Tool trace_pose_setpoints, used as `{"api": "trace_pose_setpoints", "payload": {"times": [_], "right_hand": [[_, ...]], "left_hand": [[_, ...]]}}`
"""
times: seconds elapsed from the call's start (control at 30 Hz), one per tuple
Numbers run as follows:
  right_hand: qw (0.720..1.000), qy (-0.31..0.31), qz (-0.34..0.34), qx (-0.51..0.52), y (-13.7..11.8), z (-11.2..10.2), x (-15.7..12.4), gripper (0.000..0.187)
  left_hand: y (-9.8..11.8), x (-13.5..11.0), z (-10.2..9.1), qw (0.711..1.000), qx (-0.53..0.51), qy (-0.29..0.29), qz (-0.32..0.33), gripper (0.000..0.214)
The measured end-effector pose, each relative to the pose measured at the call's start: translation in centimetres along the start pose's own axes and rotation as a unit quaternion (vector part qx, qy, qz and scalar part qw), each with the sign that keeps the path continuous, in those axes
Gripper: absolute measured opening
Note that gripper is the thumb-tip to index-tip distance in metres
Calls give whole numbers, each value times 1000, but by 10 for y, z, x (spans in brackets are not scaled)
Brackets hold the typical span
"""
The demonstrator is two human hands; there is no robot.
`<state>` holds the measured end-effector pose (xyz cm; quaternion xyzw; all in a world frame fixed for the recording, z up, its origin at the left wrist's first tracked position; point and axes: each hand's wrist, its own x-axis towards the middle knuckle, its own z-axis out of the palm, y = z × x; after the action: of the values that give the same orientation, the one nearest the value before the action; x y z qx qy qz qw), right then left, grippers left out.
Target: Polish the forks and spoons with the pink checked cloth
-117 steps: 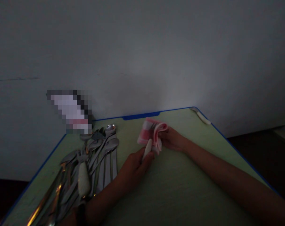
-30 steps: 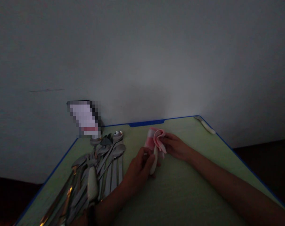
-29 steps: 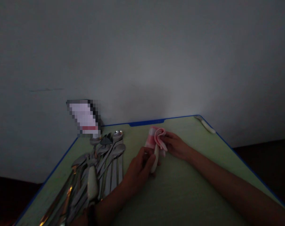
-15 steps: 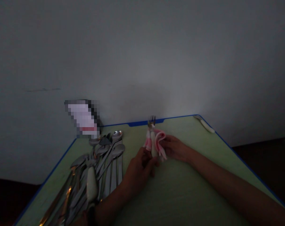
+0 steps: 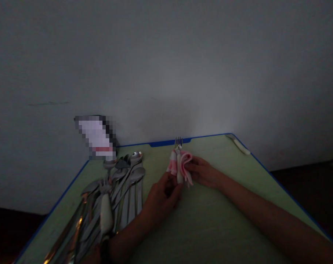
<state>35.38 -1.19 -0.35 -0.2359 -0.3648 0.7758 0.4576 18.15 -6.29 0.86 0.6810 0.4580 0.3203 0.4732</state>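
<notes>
The scene is dim. My left hand (image 5: 162, 194) pinches the white handle of a fork (image 5: 178, 161), whose metal tines stick up past a folded pink and white cloth (image 5: 183, 165). My right hand (image 5: 203, 172) grips that cloth, which is wrapped around the fork's shaft. Both hands are closed, a little above the green table (image 5: 210, 220) near its far edge.
Several metal spoons and other cutlery (image 5: 113, 194) lie in a row at the table's left. A white-handled utensil (image 5: 239, 143) rests at the far right corner. A blurred-out box (image 5: 96, 137) stands against the grey wall, at the back left.
The fork has been pushed forward through the cloth, so its tines now show beyond it. My left hand slid closer to the cloth. My right hand stayed put.
</notes>
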Motion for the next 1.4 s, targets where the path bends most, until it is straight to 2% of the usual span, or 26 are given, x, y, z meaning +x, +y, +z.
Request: {"api": "trace_pose_setpoints", "payload": {"times": [0.13,0.2,0.33,0.4,0.5,0.57,0.67,0.73,0.87,1.0,1.1,1.2,1.27,1.4], "right_hand": [[998,44,10,-36,-1,-2,1,19],[995,39,28,-83,-4,-7,0,17],[982,-29,47,-181,-13,-15,-4,29],[963,-79,61,-251,-18,-15,-6,30],[915,-155,89,-363,-22,-11,-8,27],[889,-183,111,-405,-23,-7,-9,22],[876,-197,137,-420,-24,-2,-10,18],[876,-209,140,-412,-25,-1,-10,16],[884,-248,163,-360,-25,-6,-8,13],[905,-218,200,-304,-21,-10,-12,17],[921,-193,223,-255,-25,-4,-23,14],[929,-191,223,-223,-44,11,-34,20],[933,-184,198,-237,-62,24,-36,26],[938,-80,77,-329,-89,51,-23,27]], "left_hand": [[-2,-1,-1,998,-41,-35,12,16],[-2,-2,-2,997,-67,-49,11,18],[-3,-1,-5,990,-141,2,-21,27],[-2,-1,-5,989,-144,19,-40,33],[2,1,-6,997,-52,29,-47,46],[5,2,-7,997,47,51,-15,44],[7,1,-8,986,145,59,51,33],[7,0,-8,983,170,35,64,31],[6,-3,-6,980,192,9,48,33],[6,-6,-5,977,206,13,51,34],[14,-7,-9,974,215,19,65,34],[34,-3,-19,971,221,38,81,31],[53,4,-31,967,221,79,104,23],[96,23,-61,959,244,72,121,23]]}}
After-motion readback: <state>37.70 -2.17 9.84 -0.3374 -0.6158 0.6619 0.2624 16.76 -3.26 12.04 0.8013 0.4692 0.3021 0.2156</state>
